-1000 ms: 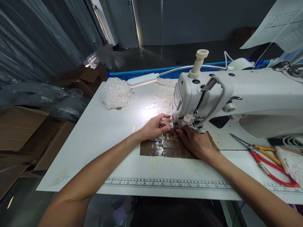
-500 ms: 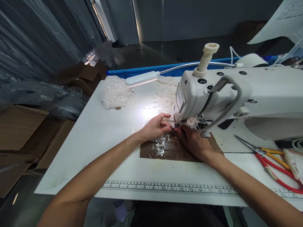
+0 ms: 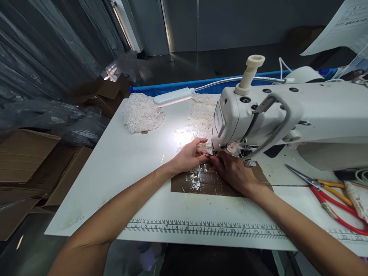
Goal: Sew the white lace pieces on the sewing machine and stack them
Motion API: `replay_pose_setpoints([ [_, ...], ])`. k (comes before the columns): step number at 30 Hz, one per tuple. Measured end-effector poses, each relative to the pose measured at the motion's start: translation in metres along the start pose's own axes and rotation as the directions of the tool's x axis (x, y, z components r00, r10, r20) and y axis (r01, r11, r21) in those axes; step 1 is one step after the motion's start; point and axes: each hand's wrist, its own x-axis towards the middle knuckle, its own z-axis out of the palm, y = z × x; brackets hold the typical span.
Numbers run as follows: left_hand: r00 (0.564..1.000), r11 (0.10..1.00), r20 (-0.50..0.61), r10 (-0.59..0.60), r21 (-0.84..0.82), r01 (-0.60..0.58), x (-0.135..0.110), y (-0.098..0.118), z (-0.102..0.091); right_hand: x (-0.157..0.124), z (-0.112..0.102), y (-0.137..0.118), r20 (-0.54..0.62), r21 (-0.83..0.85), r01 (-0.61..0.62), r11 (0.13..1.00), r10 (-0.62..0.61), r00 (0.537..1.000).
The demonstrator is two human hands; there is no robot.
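My left hand [image 3: 190, 156] and my right hand [image 3: 233, 170] meet at the needle of a white sewing machine [image 3: 287, 115]. Both pinch a small piece of white lace [image 3: 192, 169] that lies on the brown taped patch [image 3: 207, 183] of the table. The left fingers are curled together on the lace's left side. The right fingers press it from the right, just under the presser foot. A strip of lace [image 3: 198, 119] trails away behind the needle under the lamp's glare.
A heap of white lace [image 3: 142, 112] sits at the table's far left beside a gooseneck lamp [image 3: 172, 96]. Red-handled scissors [image 3: 330, 197] lie to the right. A printed ruler [image 3: 207, 228] runs along the table's front edge. Cardboard boxes [image 3: 34, 168] stand left of the table.
Both hands have stayed at the needle with only slight finger shifts. The view has moved a little, so the machine sits more to the right and closer.
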Motion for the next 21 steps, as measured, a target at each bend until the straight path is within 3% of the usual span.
replay_pose_setpoints([
  [5, 0.999, 0.998, 0.024, 0.029, 0.062, -0.03, 0.0, 0.0, 0.001, 0.002, 0.001, -0.004, -0.067, 0.013, 0.002, 1.0, -0.001, 0.998],
  [8, 0.994, 0.975, 0.077, 0.082, 0.199, -0.096, -0.004, 0.007, -0.004, -0.007, -0.008, -0.006, -0.105, 0.109, 0.13, 0.986, -0.119, 0.987],
  [11, 0.961, 0.882, 0.216, 0.174, 0.4, -0.25, -0.012, 0.026, -0.016, -0.023, -0.021, 0.0, -0.15, 0.183, 0.319, 0.93, -0.294, 0.944],
  [13, 0.937, 0.776, 0.268, 0.225, 0.532, -0.339, -0.017, 0.039, -0.023, -0.035, -0.027, 0.013, -0.158, 0.194, 0.372, 0.908, -0.345, 0.925],
  [17, 0.933, 0.617, 0.199, 0.299, 0.705, -0.349, -0.021, 0.048, -0.02, -0.049, -0.03, 0.048, -0.174, 0.177, 0.248, 0.952, -0.218, 0.96],
  [21, 0.917, 0.583, 0.122, 0.38, 0.738, -0.34, -0.013, 0.032, -0.002, -0.047, -0.028, 0.07, -0.187, 0.065, -0.034, 0.997, 0.046, 0.981],
])
